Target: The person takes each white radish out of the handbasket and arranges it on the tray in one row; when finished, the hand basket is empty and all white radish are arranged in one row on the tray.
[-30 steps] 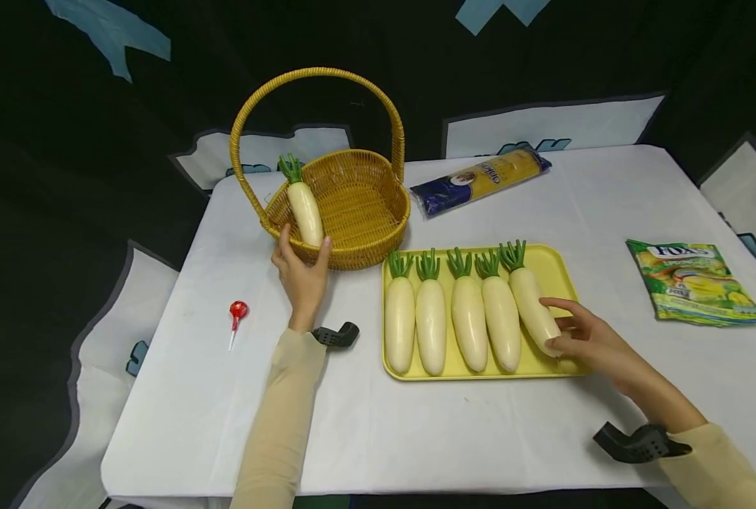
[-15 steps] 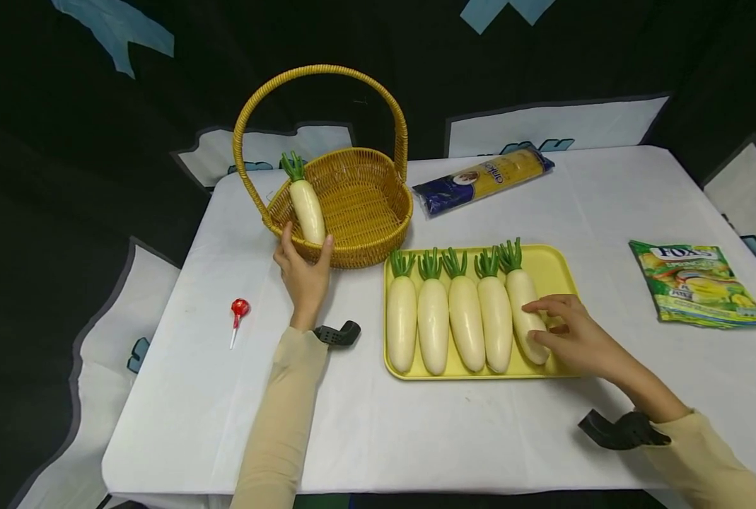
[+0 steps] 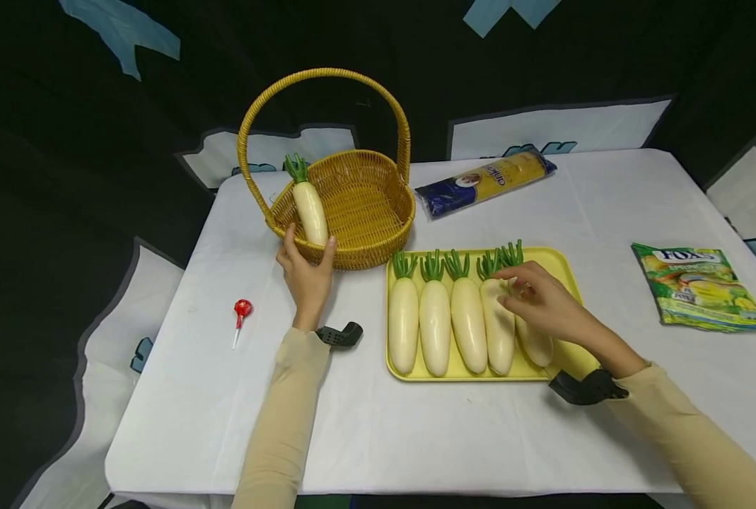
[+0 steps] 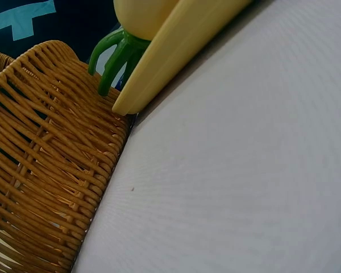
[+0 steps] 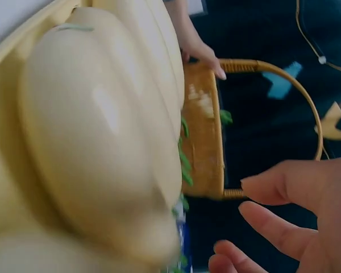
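Observation:
My left hand (image 3: 307,283) holds the near rim of a wicker basket (image 3: 368,252), thumb and index finger spread along it. Inside leans a white radish (image 3: 311,212), green leaves up at the left rim. Several more white radishes (image 3: 403,325) lie side by side on a yellow tray (image 3: 559,268). My right hand (image 3: 543,300) is over the rightmost radish (image 3: 534,344), hiding its upper part. In the right wrist view, its thumb and fingers (image 5: 281,227) are bent and apart with nothing between them. The left wrist view shows the basket's woven wall (image 4: 51,153) but not the hand.
A blue-and-yellow pasta pack (image 3: 486,182) lies behind the tray. To the right is a green candy bag (image 3: 699,286). A red lollipop (image 3: 242,309) lies left of the left hand on the white tablecloth (image 3: 448,438).
My right hand has moved up and left along the rightmost radish, from its lower end to near its leaves. That radish has shifted slightly left on the tray. The left hand stays at the basket.

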`<move>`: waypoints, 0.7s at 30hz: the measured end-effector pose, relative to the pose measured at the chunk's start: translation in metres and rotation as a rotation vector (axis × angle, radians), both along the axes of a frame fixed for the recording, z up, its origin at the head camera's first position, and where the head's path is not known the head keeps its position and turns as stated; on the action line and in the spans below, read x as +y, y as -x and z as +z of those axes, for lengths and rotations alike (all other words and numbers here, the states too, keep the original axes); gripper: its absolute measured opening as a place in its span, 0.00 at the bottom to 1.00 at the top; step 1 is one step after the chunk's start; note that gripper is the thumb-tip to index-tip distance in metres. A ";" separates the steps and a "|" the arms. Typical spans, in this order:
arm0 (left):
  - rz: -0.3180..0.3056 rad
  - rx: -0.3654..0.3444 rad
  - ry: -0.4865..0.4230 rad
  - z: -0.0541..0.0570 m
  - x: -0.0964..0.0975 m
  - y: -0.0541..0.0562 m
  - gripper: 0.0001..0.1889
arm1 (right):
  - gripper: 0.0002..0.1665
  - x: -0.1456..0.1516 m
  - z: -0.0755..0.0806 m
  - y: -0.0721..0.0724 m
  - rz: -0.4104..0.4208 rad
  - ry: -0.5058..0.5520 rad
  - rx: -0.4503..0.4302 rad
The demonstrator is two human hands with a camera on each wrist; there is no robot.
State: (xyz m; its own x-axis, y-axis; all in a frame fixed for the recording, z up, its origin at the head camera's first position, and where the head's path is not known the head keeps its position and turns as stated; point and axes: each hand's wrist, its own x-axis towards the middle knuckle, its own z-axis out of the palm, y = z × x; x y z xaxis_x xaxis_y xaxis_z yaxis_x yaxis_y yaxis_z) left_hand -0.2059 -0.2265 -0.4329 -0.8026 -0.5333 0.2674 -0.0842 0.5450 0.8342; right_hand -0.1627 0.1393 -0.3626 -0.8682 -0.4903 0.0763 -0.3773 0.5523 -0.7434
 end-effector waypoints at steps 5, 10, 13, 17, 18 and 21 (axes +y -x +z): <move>0.002 -0.006 -0.006 0.000 0.000 -0.001 0.43 | 0.22 -0.032 0.003 0.012 -0.010 0.056 -0.027; 0.001 -0.006 -0.005 0.002 0.001 0.000 0.42 | 0.22 -0.066 0.010 0.025 -0.017 0.105 -0.008; 0.005 -0.011 -0.005 0.003 0.002 0.000 0.43 | 0.22 -0.087 0.018 0.030 0.017 0.150 0.010; 0.011 -0.021 -0.002 0.003 0.001 -0.001 0.43 | 0.23 -0.116 0.027 0.035 0.075 0.200 0.039; 0.012 -0.024 -0.002 0.003 0.001 -0.001 0.43 | 0.23 -0.124 0.029 0.036 0.088 0.204 0.043; 0.016 -0.028 0.001 0.003 0.000 -0.002 0.44 | 0.24 -0.148 0.033 0.041 0.116 0.217 0.034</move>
State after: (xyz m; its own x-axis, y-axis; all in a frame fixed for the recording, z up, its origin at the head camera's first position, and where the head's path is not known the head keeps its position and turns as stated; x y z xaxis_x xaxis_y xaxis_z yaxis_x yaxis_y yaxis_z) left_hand -0.2039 -0.2260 -0.4302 -0.8014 -0.5454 0.2456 -0.1160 0.5446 0.8307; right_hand -0.2041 -0.0091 -0.3295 -0.8019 -0.5558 0.2191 -0.4562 0.3328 -0.8253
